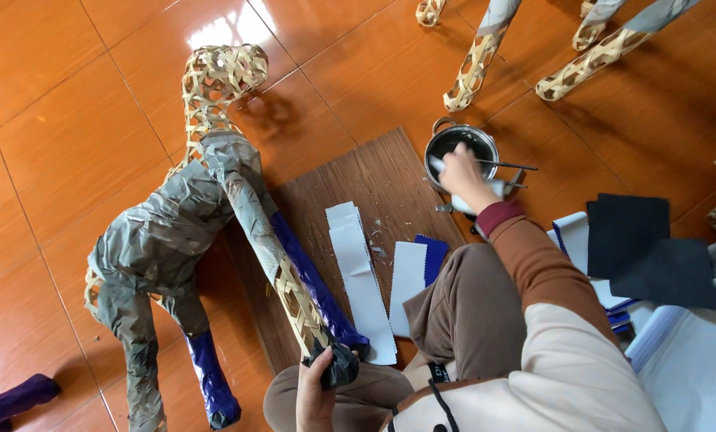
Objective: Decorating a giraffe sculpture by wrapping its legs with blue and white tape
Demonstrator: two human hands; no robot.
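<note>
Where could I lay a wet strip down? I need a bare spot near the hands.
The board is bare between the white strips and the pot. The floor left of the woven animal is open too. Crowded: right of the knee, where dark sheets overlap.

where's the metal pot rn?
Head view, upper right of centre: the metal pot sits on the orange tiled floor at the far corner of the brown wooden board, with the right hand over its near rim.
</note>
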